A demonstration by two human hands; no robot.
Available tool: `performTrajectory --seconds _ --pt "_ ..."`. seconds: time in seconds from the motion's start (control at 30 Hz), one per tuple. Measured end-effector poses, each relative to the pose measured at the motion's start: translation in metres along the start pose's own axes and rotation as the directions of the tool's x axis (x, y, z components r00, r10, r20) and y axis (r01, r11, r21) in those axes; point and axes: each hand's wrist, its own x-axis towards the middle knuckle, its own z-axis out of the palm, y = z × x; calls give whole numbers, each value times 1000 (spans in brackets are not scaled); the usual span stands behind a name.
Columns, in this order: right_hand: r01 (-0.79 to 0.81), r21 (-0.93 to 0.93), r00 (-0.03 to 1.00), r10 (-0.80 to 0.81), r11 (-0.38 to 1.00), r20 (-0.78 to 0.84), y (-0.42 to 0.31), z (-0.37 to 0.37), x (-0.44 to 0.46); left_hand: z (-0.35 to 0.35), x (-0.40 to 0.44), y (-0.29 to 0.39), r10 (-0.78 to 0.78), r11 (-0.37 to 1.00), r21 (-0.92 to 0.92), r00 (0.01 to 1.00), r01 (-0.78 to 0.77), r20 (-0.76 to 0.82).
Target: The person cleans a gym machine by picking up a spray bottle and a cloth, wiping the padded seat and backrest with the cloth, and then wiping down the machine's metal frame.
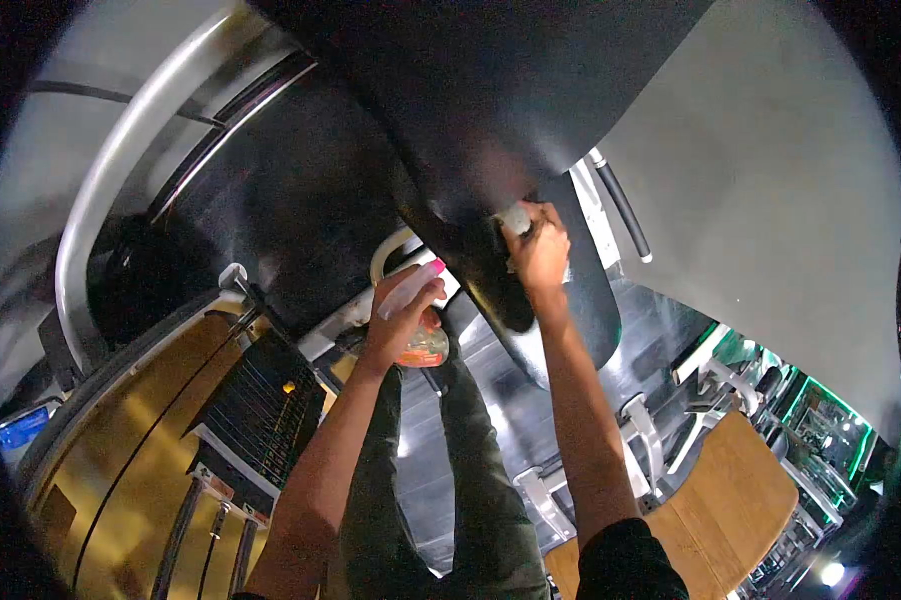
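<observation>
Blk gym pad (593, 318) sits behind R hand (544, 250), fingers clenched on whitish wad (516, 218), w/ L hand (401, 318) grasping spray btl (428, 347).

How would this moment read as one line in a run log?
left hand: holding spray bottle | right hand: holding whitish cloth against black pad

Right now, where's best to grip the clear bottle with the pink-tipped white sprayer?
Probably the rounded lower body of the clear bottle, from the picture's right: the left hand covers the upper part, leaving that side exposed.
</observation>
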Motion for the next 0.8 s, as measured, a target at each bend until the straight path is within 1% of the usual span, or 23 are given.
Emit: performTrajectory --seconds 0.03,0.07,0.1,0.13,0.2,0.23,0.27,0.3,0.33,0.37,0.43,0.47,0.5,0.57,0.6,0.67,0.8 --pt "3 -3 1000 -3 1000 -1 -1 3 -9 -2 1 -2 -47 999 23 999 47 7" --pt "84 35 993 -86 996 78 -1 8 -20 -5 3 -3 -94 994 48 995 94 11" --pt "160 78 973 -170 984 154 -2 11 -30 -6 2 -5 -93 995 44 996 92 9" --pt "165 74 972 -175 983 156 -7 11 -38 -7 2 -6 -94 994 51 996 94 -5" --pt "227 31 955 -228 974 189 -18 7 -49 -8 3 -11 -94 994 50 995 95 -18" --pt "232 28 953 -233 972 192 -22 2 -45 -10 4 -13 -64 997 53 998 64 -1" --pt "147 39 970 -152 988 189 -26 -1 -39 -13 5 -15 -31 998 57 999 30 14" --pt "57 52 980 -66 997 188 -31 -3 -32 -14 5 -15 -29 998 54 1000 28 10" --pt "-57 36 992 52 998 114 -31 12 -26 -15 4 -16 -48 998 27 999 48 -11" --pt "-55 34 992 51 998 116 -31 25 -22 -15 3 -16 -68 998 -2 997 68 -31" --pt "-54 14 998 54 998 -36 -41 39 -17 -17 2 -18 -57 998 -31 997 56 -53" --pt "-97 9 995 97 995 -2 -43 39 -19 -19 1 -18 -47 998 -55 996 43 -76" --pt "-97 8 995 97 995 -1 -41 37 -24 -21 1 -20 -49 997 -56 996 44 -77" --pt "34 57 998 -37 998 50 -35 30 -34 -26 1 -24 -87 993 -83 992 79 -95" --pt "38 55 998 -40 998 53 -34 27 -40 -28 1 -24 -87 993 -88 991 78 -97" --pt "83 24 982 -86 996 168 -32 20 -51 -32 -2 -20 -87 993 -87 991 79 -100" --pt "134 -23 974 -128 991 186 -45 17 -48 -37 -7 -15 -49 993 -112 991 34 -128"
